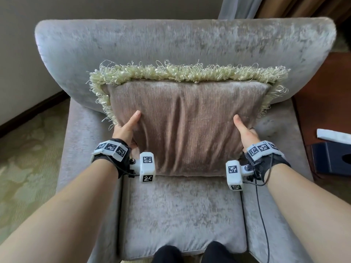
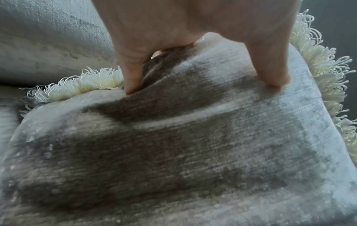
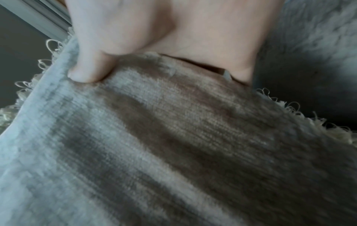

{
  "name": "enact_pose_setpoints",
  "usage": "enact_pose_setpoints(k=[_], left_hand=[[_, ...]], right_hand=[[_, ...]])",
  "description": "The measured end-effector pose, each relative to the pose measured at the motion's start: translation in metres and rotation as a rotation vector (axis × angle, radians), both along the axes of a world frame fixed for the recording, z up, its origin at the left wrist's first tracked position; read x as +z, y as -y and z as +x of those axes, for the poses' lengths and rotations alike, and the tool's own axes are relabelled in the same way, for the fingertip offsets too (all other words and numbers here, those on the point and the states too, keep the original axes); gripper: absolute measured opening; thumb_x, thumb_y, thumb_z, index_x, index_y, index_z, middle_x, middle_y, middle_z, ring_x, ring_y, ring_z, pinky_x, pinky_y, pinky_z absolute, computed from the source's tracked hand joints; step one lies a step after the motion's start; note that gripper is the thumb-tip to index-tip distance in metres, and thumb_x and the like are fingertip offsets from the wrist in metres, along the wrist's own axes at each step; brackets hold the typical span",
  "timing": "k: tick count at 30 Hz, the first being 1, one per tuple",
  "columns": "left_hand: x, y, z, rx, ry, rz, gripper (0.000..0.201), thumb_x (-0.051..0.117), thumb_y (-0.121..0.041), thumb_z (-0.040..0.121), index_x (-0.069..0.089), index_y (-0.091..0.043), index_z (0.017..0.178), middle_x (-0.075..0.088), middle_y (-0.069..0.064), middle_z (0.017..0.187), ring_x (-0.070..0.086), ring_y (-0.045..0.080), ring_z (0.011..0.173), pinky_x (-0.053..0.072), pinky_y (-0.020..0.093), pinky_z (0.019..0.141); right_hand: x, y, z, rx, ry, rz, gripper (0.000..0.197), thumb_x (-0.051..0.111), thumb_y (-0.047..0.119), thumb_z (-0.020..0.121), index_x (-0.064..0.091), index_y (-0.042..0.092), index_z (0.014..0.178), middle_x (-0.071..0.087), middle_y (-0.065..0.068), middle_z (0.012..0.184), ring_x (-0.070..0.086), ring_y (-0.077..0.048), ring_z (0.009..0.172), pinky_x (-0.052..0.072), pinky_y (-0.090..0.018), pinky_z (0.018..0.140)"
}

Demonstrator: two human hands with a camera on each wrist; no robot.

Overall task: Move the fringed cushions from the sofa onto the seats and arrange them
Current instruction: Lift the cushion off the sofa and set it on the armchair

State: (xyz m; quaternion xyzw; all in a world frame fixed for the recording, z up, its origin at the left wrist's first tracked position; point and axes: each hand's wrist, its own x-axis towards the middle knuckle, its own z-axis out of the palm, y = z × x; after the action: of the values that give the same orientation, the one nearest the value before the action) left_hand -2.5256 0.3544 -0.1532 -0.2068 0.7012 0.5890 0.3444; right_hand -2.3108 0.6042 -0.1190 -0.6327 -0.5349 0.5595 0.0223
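Observation:
A brown velvet cushion (image 1: 188, 128) with pale cream fringe stands on the seat of a grey armchair (image 1: 182, 209), leaning against its backrest. My left hand (image 1: 126, 128) grips the cushion's left edge, thumb on the front face, fingers behind. My right hand (image 1: 246, 131) grips the right edge the same way. In the left wrist view my left hand (image 2: 193, 50) pinches the brown cushion (image 2: 173, 145) fabric beside the fringe. In the right wrist view my right hand's thumb (image 3: 90, 68) presses the front of the cushion (image 3: 173, 145) while the fingers wrap behind it.
The armchair's backrest (image 1: 171, 46) fills the far side. A dark wooden side table (image 1: 326, 103) stands to the right, holding a dark box (image 1: 332, 160) and a white object (image 1: 334, 136). Patterned carpet (image 1: 28, 158) lies to the left. Curtains hang at the back right.

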Motion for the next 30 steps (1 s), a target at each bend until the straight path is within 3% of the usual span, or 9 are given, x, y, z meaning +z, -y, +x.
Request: enact_pose_setpoints(k=[2,6,9,11,15,17,21,25,30], left_hand=[[-0.007,-0.001,-0.002,0.005,0.002,-0.010,0.137,0.093,-0.075,0.031,0.055,-0.012,0.147,0.074,0.013,0.128,0.072,0.036,0.113,0.056,0.060,0.103],[-0.021,0.001,-0.005,0.014,0.023,0.014,0.125,0.094,-0.076,0.034,0.064,-0.016,0.139,0.079,0.011,0.120,0.075,0.034,0.109,0.056,0.059,0.104],[-0.023,0.000,-0.008,-0.006,0.033,0.017,0.109,0.090,-0.077,0.042,0.069,-0.017,0.131,0.081,0.012,0.114,0.076,0.036,0.108,0.057,0.059,0.103],[-0.029,0.001,-0.012,0.005,0.047,-0.021,0.114,0.088,-0.079,0.044,0.065,-0.017,0.137,0.079,0.012,0.119,0.075,0.038,0.110,0.058,0.058,0.099],[-0.058,0.010,-0.031,0.044,0.050,-0.101,0.145,0.084,-0.092,0.032,0.046,-0.023,0.154,0.064,0.009,0.145,0.067,0.038,0.122,0.055,0.060,0.101],[-0.040,0.002,-0.021,0.024,0.005,-0.164,0.138,0.078,-0.091,0.048,0.039,-0.017,0.158,0.055,0.009,0.152,0.061,0.040,0.129,0.052,0.060,0.106],[-0.021,-0.010,0.001,0.009,-0.016,-0.237,0.110,0.072,-0.069,0.084,0.024,-0.011,0.164,0.038,0.013,0.164,0.048,0.039,0.143,0.050,0.058,0.111],[-0.024,-0.009,0.001,-0.047,-0.050,-0.364,0.099,0.066,-0.061,0.094,0.021,-0.010,0.166,0.032,0.009,0.168,0.040,0.038,0.150,0.043,0.056,0.118],[0.007,-0.011,0.007,-0.205,-0.072,-0.502,0.099,0.058,-0.073,0.092,0.043,0.001,0.156,0.053,0.020,0.155,0.056,0.040,0.138,0.045,0.045,0.115]], right_hand=[[-0.011,-0.003,0.001,-0.017,0.013,-0.001,0.086,0.060,0.064,0.080,0.039,0.009,0.143,0.050,-0.008,0.137,0.048,-0.028,0.126,0.035,-0.037,0.106],[-0.020,-0.003,-0.001,-0.038,-0.013,-0.007,0.076,0.061,0.054,0.086,0.039,0.009,0.143,0.048,-0.008,0.142,0.045,-0.026,0.130,0.032,-0.031,0.104],[-0.028,-0.009,-0.002,-0.031,-0.014,0.002,0.083,0.062,0.058,0.083,0.035,0.009,0.145,0.046,-0.007,0.144,0.043,-0.026,0.132,0.030,-0.034,0.107],[-0.036,-0.012,-0.003,-0.019,0.009,-0.014,0.091,0.061,0.064,0.080,0.033,0.009,0.146,0.045,-0.007,0.144,0.043,-0.027,0.132,0.030,-0.036,0.110],[-0.047,-0.014,-0.001,0.015,0.053,-0.017,0.104,0.061,0.076,0.071,0.030,0.012,0.148,0.046,-0.008,0.144,0.045,-0.029,0.131,0.031,-0.043,0.112],[-0.048,-0.015,0.000,0.038,0.065,-0.016,0.113,0.058,0.081,0.066,0.024,0.013,0.150,0.043,-0.008,0.147,0.043,-0.031,0.132,0.031,-0.046,0.112],[-0.043,-0.015,0.000,0.079,0.067,-0.032,0.132,0.053,0.091,0.051,0.012,0.019,0.154,0.031,-0.008,0.155,0.037,-0.033,0.137,0.030,-0.049,0.113],[-0.038,-0.016,0.003,0.087,0.072,0.046,0.107,0.055,0.078,0.072,0.019,0.017,0.153,0.036,-0.007,0.152,0.039,-0.030,0.136,0.030,-0.046,0.113],[-0.014,-0.013,0.012,0.141,0.033,0.147,0.087,0.057,0.060,0.086,0.023,0.015,0.152,0.033,-0.008,0.154,0.036,-0.027,0.138,0.028,-0.038,0.110]])
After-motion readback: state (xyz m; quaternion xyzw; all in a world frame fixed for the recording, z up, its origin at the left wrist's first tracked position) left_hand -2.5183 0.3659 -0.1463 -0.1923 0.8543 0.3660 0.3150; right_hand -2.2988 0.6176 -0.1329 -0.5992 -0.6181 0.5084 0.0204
